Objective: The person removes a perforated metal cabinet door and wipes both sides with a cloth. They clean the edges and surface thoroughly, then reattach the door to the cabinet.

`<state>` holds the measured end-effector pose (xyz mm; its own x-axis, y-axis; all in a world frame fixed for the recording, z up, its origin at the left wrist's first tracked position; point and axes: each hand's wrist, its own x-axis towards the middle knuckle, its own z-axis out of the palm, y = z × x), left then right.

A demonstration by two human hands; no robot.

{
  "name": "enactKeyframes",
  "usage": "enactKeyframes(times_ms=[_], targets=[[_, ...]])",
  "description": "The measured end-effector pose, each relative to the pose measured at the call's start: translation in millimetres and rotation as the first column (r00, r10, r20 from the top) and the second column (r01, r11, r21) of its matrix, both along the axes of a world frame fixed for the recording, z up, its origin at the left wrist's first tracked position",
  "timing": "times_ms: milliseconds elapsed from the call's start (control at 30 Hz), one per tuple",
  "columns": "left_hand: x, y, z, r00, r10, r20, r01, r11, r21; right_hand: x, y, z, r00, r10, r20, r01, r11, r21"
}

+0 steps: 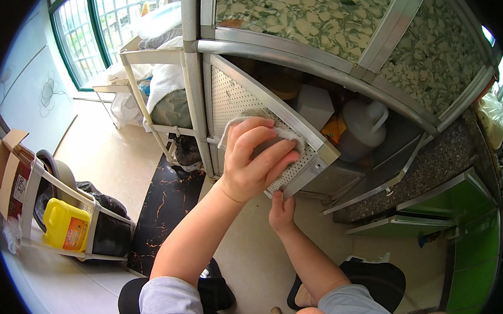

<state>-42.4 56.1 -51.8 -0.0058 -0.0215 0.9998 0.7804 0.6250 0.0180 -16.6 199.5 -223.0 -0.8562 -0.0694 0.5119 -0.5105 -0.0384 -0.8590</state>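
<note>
My left hand (256,159) presses a greyish-white cloth (231,130) against the perforated inner panel of an aluminium-framed cabinet door (234,91), which stands ajar. Its fingers bend over the cloth, and part of the cloth is hidden under them. Below it, my right hand (283,210) grips the lower edge of the same door near its corner, thumb on top. Behind the door, the cabinet holds a translucent plastic jug (360,126) with a handle, a pale box-like container (315,106) and an orange packet (335,128).
A second cabinet door (378,183) hangs open to the right, near green cabinet doors (466,204). Patterned panels (312,17) face the cabinet above. At left are a rack with a yellow jug (65,224) and a cardboard box (12,171). A loaded shelf rack (154,57) stands by the window.
</note>
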Motion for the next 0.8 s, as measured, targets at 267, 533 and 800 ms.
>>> enactKeyframes(times_ms=[267,533,800], targets=[[0.5,0.3,-4.5,0.989,0.148,0.023,-0.147,0.988,-0.054,-0.9,1.8,-2.5,1.000,0.000,0.002,0.000,1.000,0.009],[-1.1,8.4,-16.9,0.985,0.168,0.031,-0.166,0.984,-0.069,0.8,0.7,0.4,0.999,0.017,0.031,-0.017,1.000,-0.012],[5.2,17.2,-23.5,0.970,0.195,0.146,-0.187,0.980,-0.067,-1.6,2.0,-2.4,0.996,0.077,0.032,-0.076,0.996,-0.049]])
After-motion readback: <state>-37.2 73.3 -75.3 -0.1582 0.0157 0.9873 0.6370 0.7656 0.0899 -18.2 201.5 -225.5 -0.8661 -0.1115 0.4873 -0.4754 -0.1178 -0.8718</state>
